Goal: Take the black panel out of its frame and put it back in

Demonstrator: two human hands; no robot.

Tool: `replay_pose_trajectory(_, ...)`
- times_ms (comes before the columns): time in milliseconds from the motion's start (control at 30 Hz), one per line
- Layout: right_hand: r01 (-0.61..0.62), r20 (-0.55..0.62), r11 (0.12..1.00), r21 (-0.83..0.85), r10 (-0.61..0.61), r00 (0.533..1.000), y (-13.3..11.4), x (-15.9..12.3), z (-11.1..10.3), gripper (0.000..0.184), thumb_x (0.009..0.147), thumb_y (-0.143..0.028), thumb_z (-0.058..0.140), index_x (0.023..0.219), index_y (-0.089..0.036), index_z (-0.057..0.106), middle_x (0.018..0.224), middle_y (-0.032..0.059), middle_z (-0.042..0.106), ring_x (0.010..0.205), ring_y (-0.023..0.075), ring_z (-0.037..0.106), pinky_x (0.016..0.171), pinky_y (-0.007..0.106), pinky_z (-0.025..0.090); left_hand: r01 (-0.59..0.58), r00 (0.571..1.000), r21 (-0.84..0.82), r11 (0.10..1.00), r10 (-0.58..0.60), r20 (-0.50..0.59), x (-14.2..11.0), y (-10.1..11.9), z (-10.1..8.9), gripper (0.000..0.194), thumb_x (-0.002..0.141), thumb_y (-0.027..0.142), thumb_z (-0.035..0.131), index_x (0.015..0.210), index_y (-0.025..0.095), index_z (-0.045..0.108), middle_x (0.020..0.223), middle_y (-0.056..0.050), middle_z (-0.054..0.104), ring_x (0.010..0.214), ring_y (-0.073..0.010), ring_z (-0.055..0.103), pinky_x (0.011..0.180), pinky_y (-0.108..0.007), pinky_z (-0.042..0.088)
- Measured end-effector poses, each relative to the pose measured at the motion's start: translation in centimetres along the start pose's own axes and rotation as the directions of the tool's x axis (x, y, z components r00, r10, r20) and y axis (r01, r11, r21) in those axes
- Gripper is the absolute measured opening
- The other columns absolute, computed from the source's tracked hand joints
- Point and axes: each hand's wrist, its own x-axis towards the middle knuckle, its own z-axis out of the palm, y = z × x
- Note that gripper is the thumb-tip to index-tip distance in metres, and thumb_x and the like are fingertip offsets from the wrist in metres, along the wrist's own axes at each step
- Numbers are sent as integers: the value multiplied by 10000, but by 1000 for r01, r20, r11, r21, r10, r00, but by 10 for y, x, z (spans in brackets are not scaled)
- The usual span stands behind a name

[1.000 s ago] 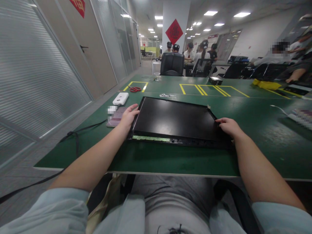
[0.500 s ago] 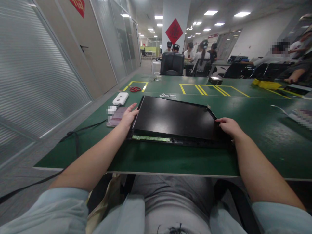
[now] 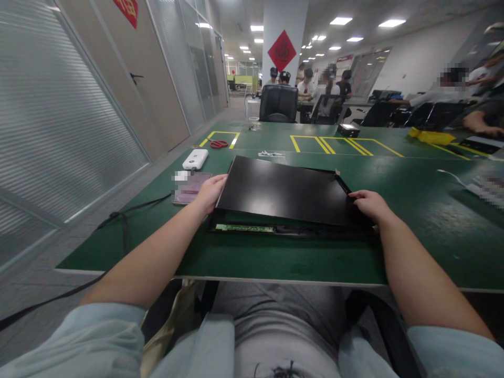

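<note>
Red sign (image 3: 126, 11), 福 (cropped), pillar diamond (image 3: 282, 51) illegible

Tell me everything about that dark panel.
The dark panel is a thin, flat, smooth rectangle with a soft sheen, perhaps glass or plastic. It is tilted, its left side raised above the black frame on the green table. The left hand holds its left edge; the right hand grips the frame's right side, possibly touching the panel too.

I see a white device (image 3: 196, 159) and red scissors (image 3: 216, 144) beyond the left hand (image 3: 212, 193), a black chair (image 3: 278, 102) farther out.
</note>
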Motion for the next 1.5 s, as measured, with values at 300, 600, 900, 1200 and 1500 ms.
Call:
replay_pose_trajectory(300,-7,-3,1000,8,7,1000,2,2,1,397,672,-53,592,972,-208,801,934,80,759,929,248,699,908,368,547,-22,999,23,999,21,49,-2,0,0,378,654,239,918,1002,142,806,713,-68,790,687,-238,752,558,-269,544)
replay_pose_trajectory(600,12,5,1000,-29,-12,1000,4,5,2,415,687,-57,590,1027,-193,786,991,87,761,947,243,696,932,376,540,-48,996,-84,995,53,65,-3,1,4,201,728,201,734,909,138,793,816,-58,799,921,-287,752,772,-343,604)
replay_pose_trajectory(900,34,-6,999,-19,-34,999,5,5,2,327,703,-105,610,958,-209,787,942,79,762,926,243,700,911,377,550,-155,941,-93,984,176,290,-15,5,-2,503,693,323,825,1159,143,761,1059,-82,811,1080,-316,729,882,-351,573)
replay_pose_trajectory(1200,29,3,999,-41,-29,1000,0,2,0,310,734,-95,611,969,-198,786,985,84,761,939,238,699,920,361,538,-56,915,-146,988,109,388,-16,1,-1,573,787,513,775,1264,198,733,1192,-76,787,1207,-333,686,1025,-406,530)
replay_pose_trajectory(1500,42,-4,997,-57,-42,999,-4,-2,-1,278,756,-98,612,948,-196,787,954,84,759,897,234,696,887,354,538,0,918,-106,994,42,394,-9,-4,-7,531,814,432,751,1300,222,709,1176,-78,787,1134,-298,721,955,-377,571)
